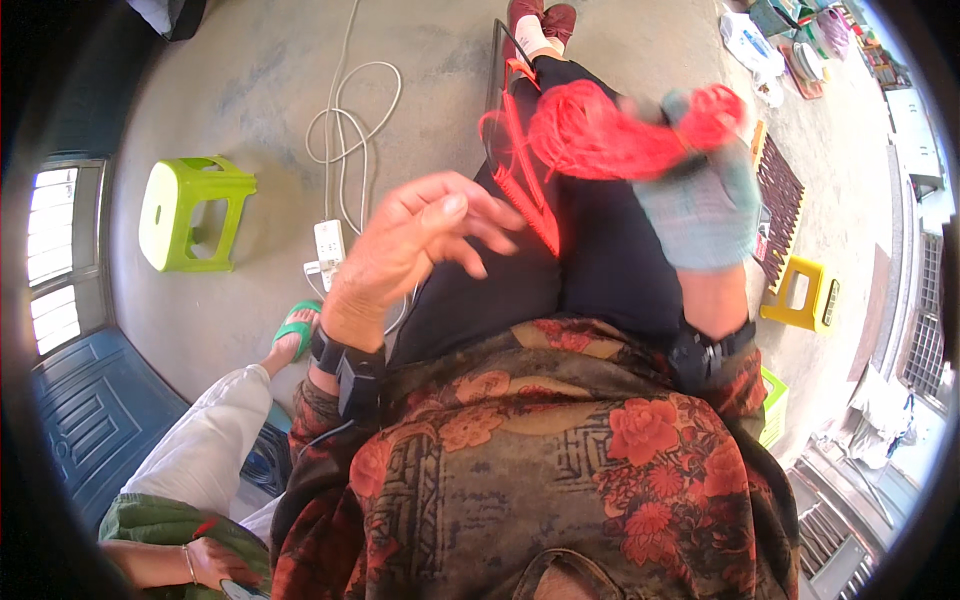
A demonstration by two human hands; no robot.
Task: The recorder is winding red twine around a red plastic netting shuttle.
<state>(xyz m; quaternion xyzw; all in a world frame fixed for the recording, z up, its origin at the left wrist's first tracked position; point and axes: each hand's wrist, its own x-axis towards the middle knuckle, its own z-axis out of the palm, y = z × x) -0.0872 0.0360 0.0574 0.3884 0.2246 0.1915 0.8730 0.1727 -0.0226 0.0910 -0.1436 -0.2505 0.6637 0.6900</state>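
Observation:
A bundle of red cord (pixel 600 135) hangs in loose loops from my right hand (pixel 700 200), which wears a grey-green knit glove and is closed round the bundle, blurred by motion. My bare left hand (pixel 435 228) hovers over my left thigh, its fingers loosely bent and apart, with nothing visible in it. Just beyond its fingertips a narrow red corded strip (pixel 528 180) with a ridged edge lies over my dark trousers, its pointed end between my thighs. A dark thin frame (pixel 497 60) stands at the strip's far end, partly hidden by my leg.
A green-and-white stool (pixel 205 213) stands at left, near a white power strip (pixel 329 250) and its coiled cable (pixel 345 130). Another person's leg (pixel 225 415) reaches in at lower left. A yellow stool (pixel 800 295) and brown slatted mat (pixel 778 205) are on the right.

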